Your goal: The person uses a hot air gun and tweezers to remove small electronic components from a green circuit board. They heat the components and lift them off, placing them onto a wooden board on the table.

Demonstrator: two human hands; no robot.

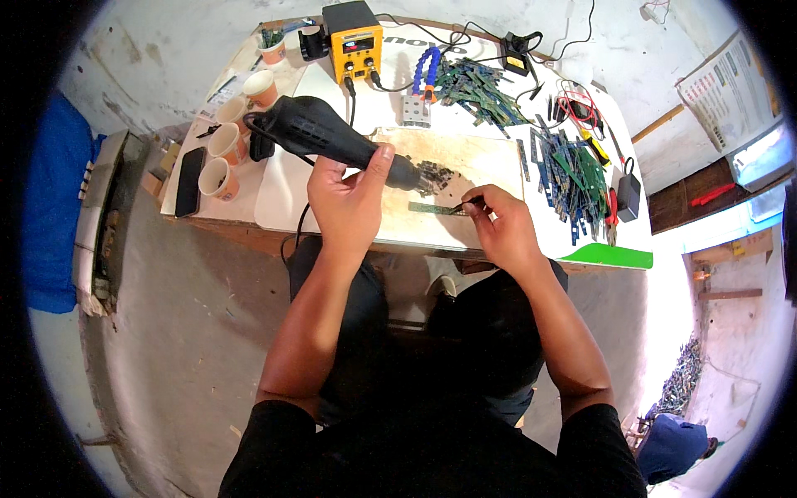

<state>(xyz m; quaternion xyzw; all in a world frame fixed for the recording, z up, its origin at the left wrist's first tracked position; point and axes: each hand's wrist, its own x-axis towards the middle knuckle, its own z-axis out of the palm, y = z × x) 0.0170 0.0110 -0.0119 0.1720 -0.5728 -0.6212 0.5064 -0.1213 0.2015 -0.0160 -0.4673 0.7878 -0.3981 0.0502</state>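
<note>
A narrow green circuit-board strip (427, 207) lies on the white surface (288, 195), toward its near edge. The right hand's (502, 231) fingers pinch slim dark tweezers (466, 204) at its right end. The left hand's (347, 203) fingers clasp a black plastic heat gun (320, 133), nozzle rightward. Small dark rectangular chips (436, 176) lie just beyond; heaped blue-green strips (573, 178) lie right.

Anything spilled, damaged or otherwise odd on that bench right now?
Yes, mildly: the pale work board has brownish patches, perhaps scorching, and small dark chips lie loosely scattered on it by the nozzle of the black hot-air gun, beyond the green strip.
</note>
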